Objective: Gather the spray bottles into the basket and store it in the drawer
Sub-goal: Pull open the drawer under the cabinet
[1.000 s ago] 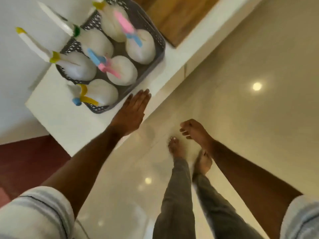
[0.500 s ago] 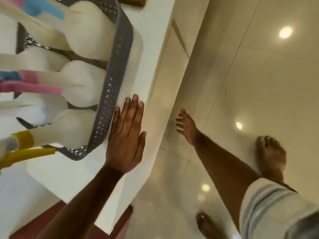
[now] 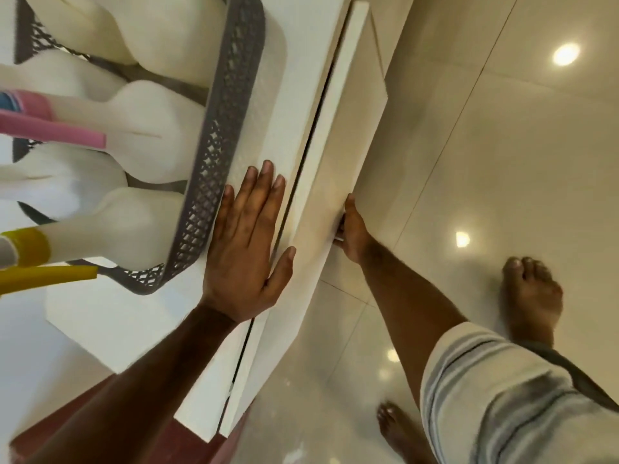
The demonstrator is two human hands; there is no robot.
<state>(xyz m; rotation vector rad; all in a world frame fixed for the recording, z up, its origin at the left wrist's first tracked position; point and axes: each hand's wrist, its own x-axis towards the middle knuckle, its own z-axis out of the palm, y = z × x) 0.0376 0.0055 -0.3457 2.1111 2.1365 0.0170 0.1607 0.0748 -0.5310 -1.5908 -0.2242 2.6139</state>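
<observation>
A white surface [image 3: 110, 316] stands over glossy tiled floor [image 3: 502, 162]. My left hand [image 3: 244, 249] now lies flat, fingers spread, touching the grey basket [image 3: 214, 152] near the front edge. My right hand [image 3: 351, 232] has reached under, fingers curled on the drawer [image 3: 338, 152], now cracked open. Four spray bottles [image 3: 147, 135] show, all in one basket.

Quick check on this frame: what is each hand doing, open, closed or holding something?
Left hand: open, flat on the white countertop beside the grey basket.
Right hand: fingers curled under the edge of the drawer front, gripping it.
</observation>
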